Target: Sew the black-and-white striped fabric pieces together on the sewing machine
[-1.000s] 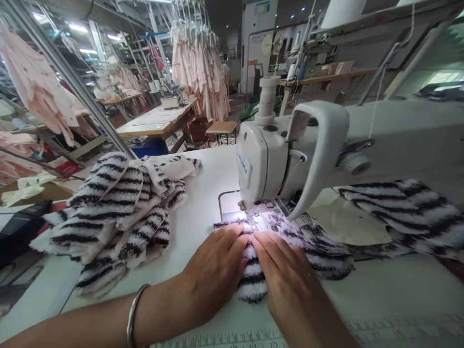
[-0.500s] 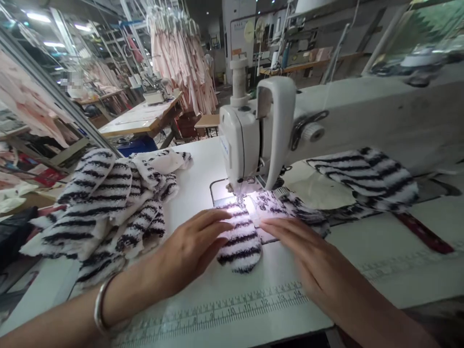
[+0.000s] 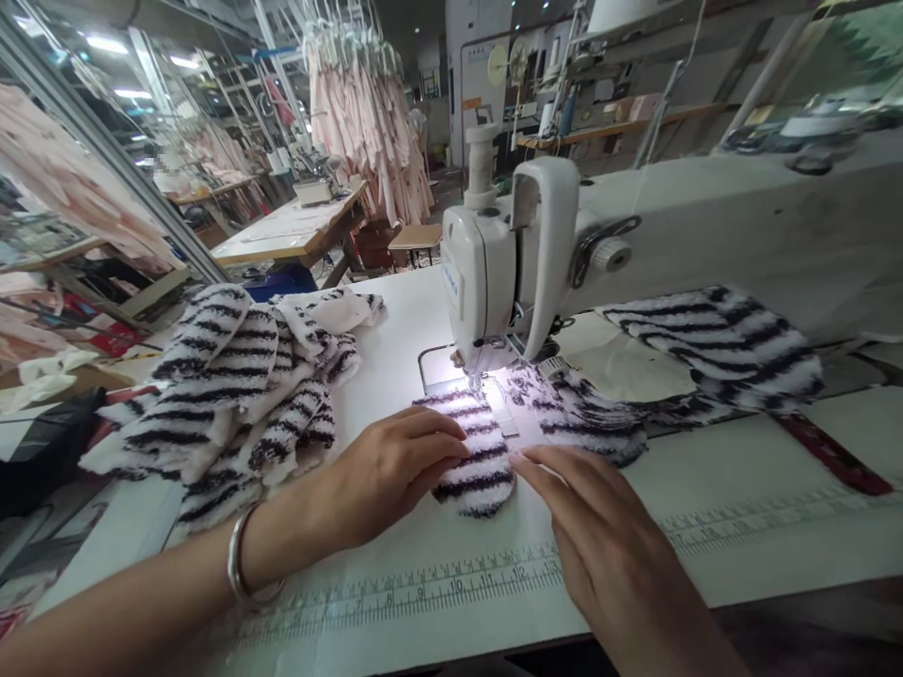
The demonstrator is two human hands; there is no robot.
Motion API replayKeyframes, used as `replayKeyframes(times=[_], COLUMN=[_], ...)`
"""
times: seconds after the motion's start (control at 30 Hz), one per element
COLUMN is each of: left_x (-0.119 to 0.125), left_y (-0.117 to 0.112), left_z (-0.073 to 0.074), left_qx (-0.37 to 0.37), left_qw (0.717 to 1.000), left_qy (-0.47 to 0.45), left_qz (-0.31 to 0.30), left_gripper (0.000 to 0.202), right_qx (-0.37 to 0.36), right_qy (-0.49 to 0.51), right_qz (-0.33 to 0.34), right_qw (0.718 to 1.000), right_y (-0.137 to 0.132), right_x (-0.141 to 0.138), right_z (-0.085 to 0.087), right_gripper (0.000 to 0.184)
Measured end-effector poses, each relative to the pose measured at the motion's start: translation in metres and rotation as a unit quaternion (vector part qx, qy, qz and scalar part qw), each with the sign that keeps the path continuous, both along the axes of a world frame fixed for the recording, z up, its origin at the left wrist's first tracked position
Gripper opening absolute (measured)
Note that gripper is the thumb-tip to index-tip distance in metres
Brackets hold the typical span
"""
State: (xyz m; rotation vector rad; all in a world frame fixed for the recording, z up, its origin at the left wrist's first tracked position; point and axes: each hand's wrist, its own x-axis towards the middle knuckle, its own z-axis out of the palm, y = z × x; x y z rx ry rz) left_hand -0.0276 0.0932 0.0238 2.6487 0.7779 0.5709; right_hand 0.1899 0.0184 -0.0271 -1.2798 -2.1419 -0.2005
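Left hand [image 3: 391, 478], fingers together, flat on striped fleece [image 3: 476, 461] at sewing machine [image 3: 486, 273] needle; right hand [image 3: 607, 536], fingers together, just beside on white surface [image 3: 395, 324].

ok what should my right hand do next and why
Probably lay the right hand flat on the striped fuzzy fabric beside the left hand: it barely reaches the fabric, and the piece runs up under the presser foot, so both sides would be steadied.

On the table [image 3: 395, 320], a fabric pile [image 3: 226, 395] sits left of the sewing machine [image 3: 486, 282], a fabric strip [image 3: 712, 343] lies right of it, and hanging garments [image 3: 367, 122] stand behind.
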Motion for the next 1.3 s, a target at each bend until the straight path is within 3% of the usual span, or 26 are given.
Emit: replayKeyframes(times=[0.13, 0.27, 0.37, 0.83, 1.0, 1.13, 1.3], left_x=[0.004, 0.004, 0.002, -0.004, -0.007, -0.005, 0.003], left_y=[0.003, 0.007, 0.011, 0.041, 0.050, 0.049, 0.045], left_z=[0.001, 0.000, -0.004, -0.016, -0.023, -0.025, -0.022], left_qx=[0.004, 0.000, 0.006, 0.002, 0.016, 0.032, 0.049], left_qw=[0.999, 0.994, 0.991, 0.996, 0.997, 0.998, 0.997], left_qy=[0.004, 0.031, 0.042, 0.034, 0.030, 0.034, 0.065], left_qz=[-0.032, -0.108, -0.126, -0.086, -0.074, -0.052, -0.003], left_gripper=[0.020, 0.025, 0.026, 0.027, 0.032, 0.032, 0.028], right_qx=[0.030, 0.046, 0.043, 0.018, 0.016, -0.002, -0.079], right_qy=[-0.013, -0.099, -0.110, -0.086, -0.020, -0.030, -0.057], right_qz=[-0.009, -0.027, -0.058, -0.096, -0.108, -0.079, -0.041], right_qw=[0.999, 0.994, 0.991, 0.992, 0.994, 0.996, 0.994], right_y=[-0.002, -0.021, -0.027, 0.014, 0.028, 0.040, 0.058], right_x=[-0.004, -0.020, -0.029, -0.040, -0.041, -0.031, -0.012], right_z=[0.002, -0.015, -0.025, -0.021, -0.022, -0.014, 0.003], right_gripper=[0.034, 0.039, 0.039, 0.054, 0.054, 0.055, 0.051])
